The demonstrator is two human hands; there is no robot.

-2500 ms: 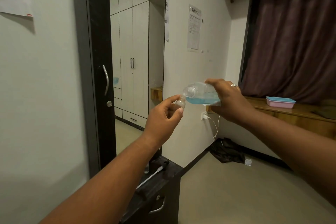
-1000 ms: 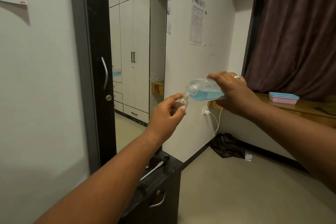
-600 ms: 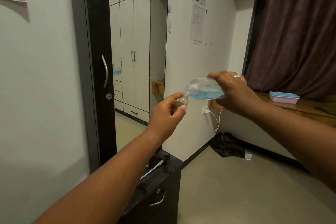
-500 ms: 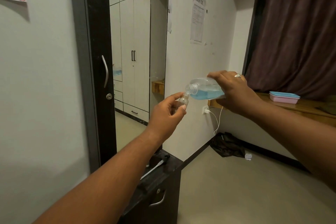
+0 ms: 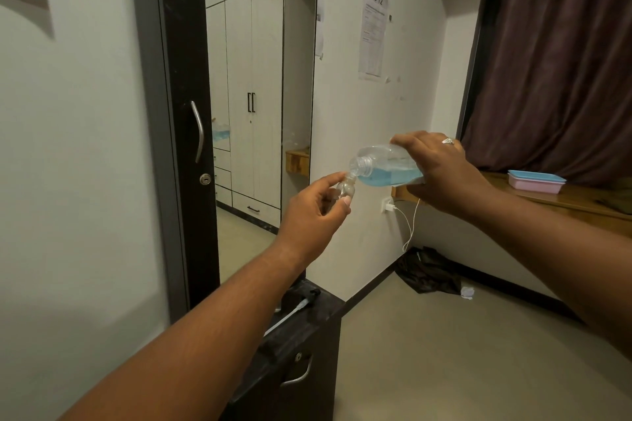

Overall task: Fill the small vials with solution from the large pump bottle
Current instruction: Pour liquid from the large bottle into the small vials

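Both arms outstretched, left hand (image 5: 313,212) seemingly pinching between thumb and fingertips, right hand (image 5: 444,174) curled, gripping

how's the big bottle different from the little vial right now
The large bottle lies tipped nearly on its side in the right hand; the small vial stands roughly upright, pinched by the left hand. The large bottle holds plainly visible blue liquid; none shows in the small vial. Both are clear and uncapped, mouths meeting.

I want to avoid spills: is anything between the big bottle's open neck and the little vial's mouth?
Nothing visible is in the way. The right hand tips the bottle so its uncapped neck sits right at the mouth of the vial, which the left hand pinches below the rim.
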